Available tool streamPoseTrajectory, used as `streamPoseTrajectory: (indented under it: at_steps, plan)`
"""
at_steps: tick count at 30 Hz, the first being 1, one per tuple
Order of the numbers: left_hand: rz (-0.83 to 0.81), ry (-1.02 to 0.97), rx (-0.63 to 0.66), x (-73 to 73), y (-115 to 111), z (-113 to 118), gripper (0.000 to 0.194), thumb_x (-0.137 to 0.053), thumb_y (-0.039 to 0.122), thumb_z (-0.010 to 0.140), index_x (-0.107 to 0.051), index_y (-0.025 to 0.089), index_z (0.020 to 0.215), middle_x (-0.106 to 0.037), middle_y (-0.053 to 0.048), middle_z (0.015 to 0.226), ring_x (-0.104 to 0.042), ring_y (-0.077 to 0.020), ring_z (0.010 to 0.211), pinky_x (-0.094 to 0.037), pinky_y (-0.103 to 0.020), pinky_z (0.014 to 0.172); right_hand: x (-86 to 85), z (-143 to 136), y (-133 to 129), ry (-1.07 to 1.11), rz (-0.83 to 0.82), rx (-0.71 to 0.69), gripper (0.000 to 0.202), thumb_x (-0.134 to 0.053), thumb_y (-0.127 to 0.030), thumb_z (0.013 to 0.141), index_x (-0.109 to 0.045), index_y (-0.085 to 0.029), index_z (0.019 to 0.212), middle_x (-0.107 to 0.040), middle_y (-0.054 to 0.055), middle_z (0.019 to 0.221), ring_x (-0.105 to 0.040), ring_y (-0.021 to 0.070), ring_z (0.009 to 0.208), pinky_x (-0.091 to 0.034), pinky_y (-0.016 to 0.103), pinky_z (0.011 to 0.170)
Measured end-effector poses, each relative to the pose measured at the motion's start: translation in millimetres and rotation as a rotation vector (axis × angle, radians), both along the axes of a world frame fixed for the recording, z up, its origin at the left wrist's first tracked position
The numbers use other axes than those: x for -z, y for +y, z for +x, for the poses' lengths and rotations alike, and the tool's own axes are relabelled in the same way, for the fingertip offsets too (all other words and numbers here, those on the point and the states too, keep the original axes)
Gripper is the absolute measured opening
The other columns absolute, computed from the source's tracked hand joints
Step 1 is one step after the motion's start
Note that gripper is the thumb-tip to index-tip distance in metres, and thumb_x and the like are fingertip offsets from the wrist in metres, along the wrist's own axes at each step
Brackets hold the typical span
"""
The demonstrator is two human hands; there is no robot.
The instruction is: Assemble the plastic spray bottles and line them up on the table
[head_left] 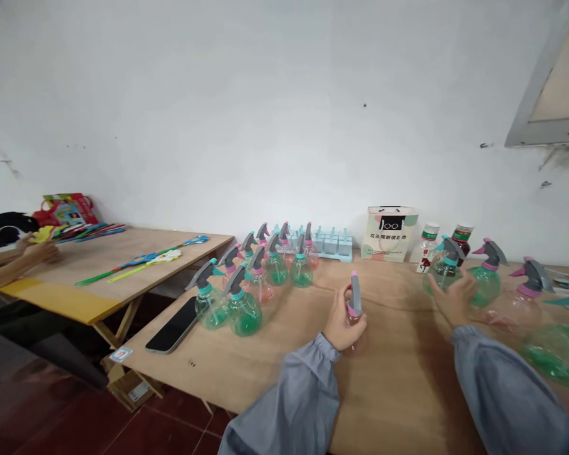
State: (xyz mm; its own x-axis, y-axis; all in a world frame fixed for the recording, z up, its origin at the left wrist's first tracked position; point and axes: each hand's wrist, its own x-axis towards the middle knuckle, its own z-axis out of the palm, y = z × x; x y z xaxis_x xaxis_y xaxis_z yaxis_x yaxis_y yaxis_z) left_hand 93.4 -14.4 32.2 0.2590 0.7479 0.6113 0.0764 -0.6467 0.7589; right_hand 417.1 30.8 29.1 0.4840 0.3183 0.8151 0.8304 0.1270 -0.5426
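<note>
The left hand (344,322) grips a pink bottle (355,309) by its neck. At its three o'clock, the right hand (455,298), thumb and fingers apart, is at a green bottle (444,270); I cannot tell whether it grips. The phone (173,327) lies at nine.

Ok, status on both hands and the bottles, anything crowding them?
Left hand gripping pink spray bottle. Right hand at teal-topped bottle, grip unclear. Other bottles close by on that hand's right.

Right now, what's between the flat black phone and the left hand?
In the head view, two round, clear, teal-collared spray bottles, then bare brown tabletop to the left hand.
</note>
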Motion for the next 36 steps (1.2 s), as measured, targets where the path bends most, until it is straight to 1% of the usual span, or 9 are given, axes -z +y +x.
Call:
streamPoseTrajectory:
  at_steps: [5, 8, 11, 16, 20, 24, 28, 31, 36]
  plan:
    - [-0.028, 0.015, -0.021, -2.5, -1.3, -3.4, 0.074, -0.065, 0.012, 0.068, -0.038, 0.022, 0.136, -0.054, -0.007, 0.111, -0.058, -0.0203, 0.099, -0.047, -0.039, 0.095, -5.8, 44.5, 29.9, 0.114, -0.131, 0.034, 0.101, -0.058, -0.071, 0.076, -0.034, 0.000, 0.143, -0.044, 0.035, 0.136, -0.042, 0.0465, 0.127, -0.033, 0.055, 0.100]
    - [-0.039, 0.027, -0.016, -4.7, -2.3, -4.8, 0.072, -0.062, 0.011, 0.067, -0.038, 0.023, 0.134, -0.054, -0.004, 0.105, -0.059, -0.0195, 0.094, -0.048, -0.038, 0.091, -2.8, 51.5, 36.1, 0.179, -0.226, 0.039, 0.105, -0.061, -0.071, 0.071, -0.035, 0.002, 0.143, -0.047, 0.037, 0.133, -0.048, 0.0469, 0.119, -0.037, 0.055, 0.091]
    - [-0.048, 0.026, 0.001, -6.7, -2.6, -6.3, 0.071, -0.061, 0.010, 0.067, -0.039, 0.024, 0.133, -0.055, -0.003, 0.100, -0.059, -0.0186, 0.091, -0.047, -0.037, 0.090, 1.0, 47.7, 37.3, 0.172, -0.246, 0.046, 0.102, -0.057, -0.074, 0.072, -0.040, 0.002, 0.138, -0.049, 0.037, 0.129, -0.048, 0.0457, 0.117, -0.037, 0.055, 0.090]
    - [-0.051, -0.003, -0.032, -6.6, -0.6, -6.3, 0.070, -0.060, 0.007, 0.064, -0.042, 0.023, 0.130, -0.055, 0.001, 0.091, -0.056, -0.0157, 0.078, -0.047, -0.035, 0.084, 13.3, 22.4, 25.5, 0.113, -0.233, 0.055, 0.104, -0.050, -0.082, 0.068, -0.047, -0.001, 0.133, -0.052, 0.034, 0.123, -0.044, 0.0480, 0.118, -0.032, 0.062, 0.097]
    - [-0.019, -0.002, -0.055, -6.0, 1.6, -5.2, 0.071, -0.061, 0.006, 0.062, -0.044, 0.023, 0.129, -0.056, -0.001, 0.098, -0.056, -0.0159, 0.080, -0.048, -0.036, 0.085, 28.5, -14.1, 0.4, 0.044, -0.221, 0.020, 0.102, -0.051, -0.087, 0.064, -0.053, -0.007, 0.128, -0.054, 0.025, 0.119, -0.045, 0.0459, 0.118, -0.034, 0.063, 0.099]
    - [0.021, 0.000, -0.081, -6.2, 2.5, -5.2, 0.064, -0.063, 0.009, 0.067, -0.048, 0.022, 0.128, -0.057, -0.004, 0.105, -0.058, -0.0187, 0.089, -0.049, -0.038, 0.091, 44.9, -55.7, -29.7, 0.003, -0.106, -0.124, 0.096, -0.054, -0.082, 0.070, -0.048, -0.007, 0.130, -0.054, 0.024, 0.121, -0.048, 0.0405, 0.119, -0.038, 0.058, 0.101]
    - [-0.018, -0.019, -0.062, -6.6, 2.9, -6.6, 0.051, -0.066, 0.016, 0.071, -0.052, 0.022, 0.120, -0.058, -0.003, 0.099, -0.060, -0.0193, 0.091, -0.049, -0.039, 0.092, 56.8, -88.5, -53.8, 0.133, -0.081, -0.274, 0.088, -0.061, -0.075, 0.073, -0.043, -0.013, 0.132, -0.056, 0.019, 0.119, -0.056, 0.0336, 0.108, -0.046, 0.053, 0.094]
    - [-0.088, -0.009, -0.044, -7.4, 3.0, -8.6, 0.050, -0.066, 0.015, 0.071, -0.051, 0.022, 0.118, -0.058, 0.001, 0.085, -0.059, -0.0160, 0.079, -0.050, -0.037, 0.086, 59.5, -103.6, -65.3, 0.170, -0.094, -0.304, 0.084, -0.065, -0.072, 0.072, -0.044, -0.016, 0.130, -0.057, 0.016, 0.115, -0.058, 0.0313, 0.104, -0.047, 0.052, 0.093]
    - [-0.159, 0.014, 0.015, -8.8, 3.0, -9.5, 0.050, -0.068, 0.013, 0.067, -0.052, 0.023, 0.114, -0.062, 0.003, 0.080, -0.058, -0.0128, 0.068, -0.050, -0.033, 0.078, 59.4, -111.4, -72.6, 0.185, -0.087, -0.329, 0.080, -0.067, -0.068, 0.072, -0.045, -0.016, 0.128, -0.058, 0.016, 0.114, -0.059, 0.0310, 0.104, -0.048, 0.051, 0.093]
